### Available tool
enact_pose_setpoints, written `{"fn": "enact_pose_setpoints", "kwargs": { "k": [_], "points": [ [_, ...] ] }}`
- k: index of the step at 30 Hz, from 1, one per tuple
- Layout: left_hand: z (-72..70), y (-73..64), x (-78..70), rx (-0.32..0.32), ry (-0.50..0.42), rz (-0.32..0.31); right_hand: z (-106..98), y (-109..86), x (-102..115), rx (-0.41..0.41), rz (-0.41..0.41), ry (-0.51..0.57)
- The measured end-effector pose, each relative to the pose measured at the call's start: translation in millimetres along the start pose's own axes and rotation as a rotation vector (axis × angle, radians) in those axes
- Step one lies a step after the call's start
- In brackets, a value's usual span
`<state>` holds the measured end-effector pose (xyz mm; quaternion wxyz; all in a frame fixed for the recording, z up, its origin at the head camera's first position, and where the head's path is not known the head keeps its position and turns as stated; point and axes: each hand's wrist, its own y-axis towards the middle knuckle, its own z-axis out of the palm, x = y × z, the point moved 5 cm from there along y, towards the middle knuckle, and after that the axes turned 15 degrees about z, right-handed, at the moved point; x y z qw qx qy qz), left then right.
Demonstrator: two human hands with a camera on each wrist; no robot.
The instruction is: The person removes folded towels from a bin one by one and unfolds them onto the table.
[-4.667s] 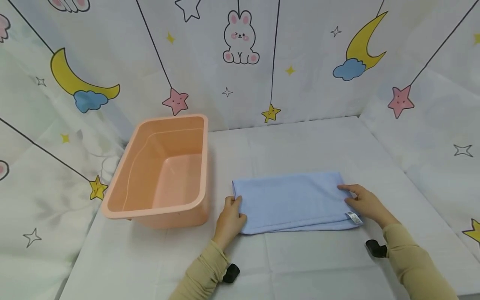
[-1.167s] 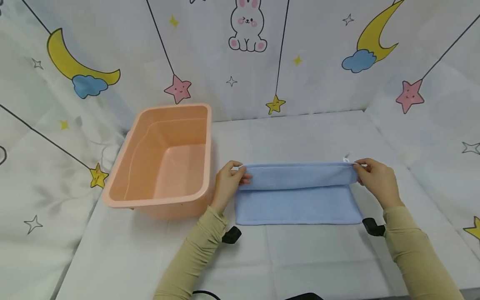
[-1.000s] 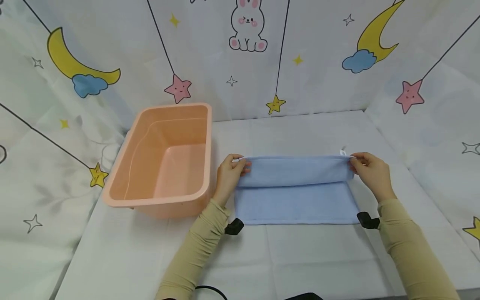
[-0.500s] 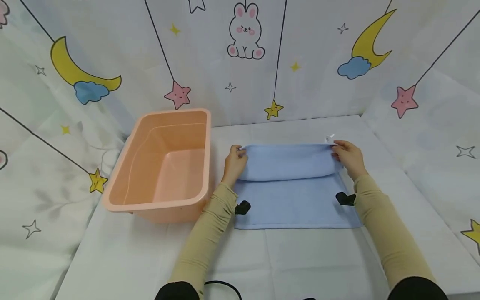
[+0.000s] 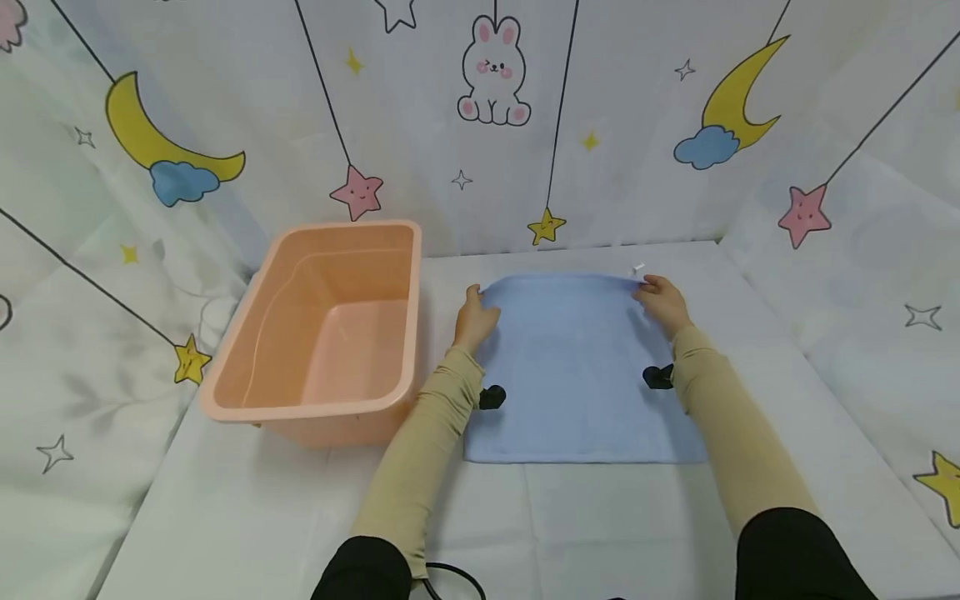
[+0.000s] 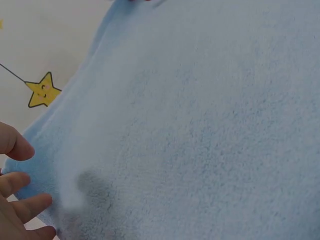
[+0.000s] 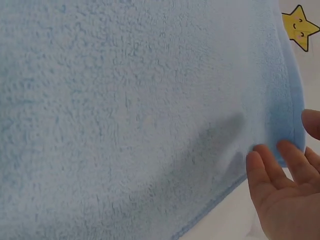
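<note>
In the head view a light blue plush towel (image 5: pixel 562 367) lies spread out in front of the person. My left hand (image 5: pixel 475 320) is at its far left corner. The left wrist view shows the thumb (image 6: pixel 16 145) and fingers (image 6: pixel 30 206) of that hand spread apart over the corner. At the far right corner is my right hand (image 5: pixel 663 305), beside a small white tag (image 5: pixel 637 269). In the right wrist view its fingers (image 7: pixel 272 172) lie loosely at the towel's corner, the thumb apart from them.
A peach plastic basin (image 5: pixel 330 412) stands left of the towel, close to the left forearm. Both rest on a white-covered table (image 5: pixel 570 525). A patterned curtain (image 5: pixel 615 192) rises along the back and sides. A black cable (image 5: pixel 457 572) shows at the near edge.
Both hands have moved away from the body with the towel's folded-back edge, and the fold has opened out into one flat layer. The basin has stayed put.
</note>
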<state>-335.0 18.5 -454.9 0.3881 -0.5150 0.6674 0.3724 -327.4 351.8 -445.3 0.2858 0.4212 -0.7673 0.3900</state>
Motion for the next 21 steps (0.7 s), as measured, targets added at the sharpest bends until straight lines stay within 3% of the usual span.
{"fn": "enact_pose_setpoints", "kwargs": {
  "k": [9,21],
  "points": [
    [11.5,-6.0,16.2,0.05,0.022,-0.029,10,3.4,-15,0.074,0.036,-0.089],
    [13.9,-5.8,15.3,0.068,0.172,0.043,7,-3.6,-12,0.145,0.035,-0.139]
  ]
}}
